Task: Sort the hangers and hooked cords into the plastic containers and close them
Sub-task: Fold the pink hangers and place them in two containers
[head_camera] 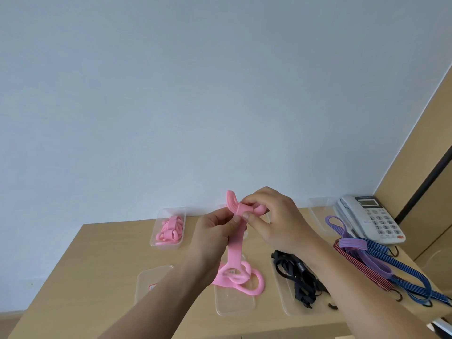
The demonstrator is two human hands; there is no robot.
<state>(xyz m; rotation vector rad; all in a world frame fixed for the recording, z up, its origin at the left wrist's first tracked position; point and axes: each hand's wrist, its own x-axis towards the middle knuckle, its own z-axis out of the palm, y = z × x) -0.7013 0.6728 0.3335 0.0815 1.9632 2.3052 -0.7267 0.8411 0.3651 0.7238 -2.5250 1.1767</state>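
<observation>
A pink plastic hanger strap (pixel 235 250) is held up above the wooden table (pixel 102 260). My left hand (pixel 215 231) pinches its upper part and my right hand (pixel 276 216) grips its bent top end. The strap's ringed lower end (pixel 241 277) hangs over a clear lid or tray (pixel 234 302). A clear container (pixel 169 227) at the back left holds several pink hangers. Black hooked cords (pixel 298 277) lie in a clear container at the right. Blue, red and purple hooked cords (pixel 371 263) lie loose on the table's right side.
A clear lid (pixel 151 282) lies at the front left, and another clear container (pixel 320 211) stands at the back right. A white desk telephone (pixel 374 216) sits in the far right corner by a wooden cabinet (pixel 425 167). A pale wall rises behind the table.
</observation>
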